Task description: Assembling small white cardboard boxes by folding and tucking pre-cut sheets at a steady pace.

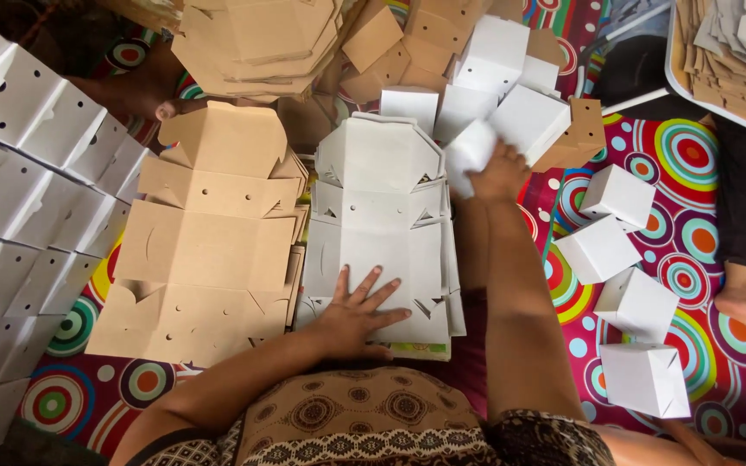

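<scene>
While left hand [357,312] lies flat, fingers spread, on smooth white die-cut cardboard [382,233], right hand [498,173] grips folded white box [470,154]

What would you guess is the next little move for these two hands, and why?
Probably the right hand lets go of the folded white box among the finished boxes and comes back. The left hand lies flat on the stack of white flat blanks, seemingly ready to take the top sheet.
</scene>
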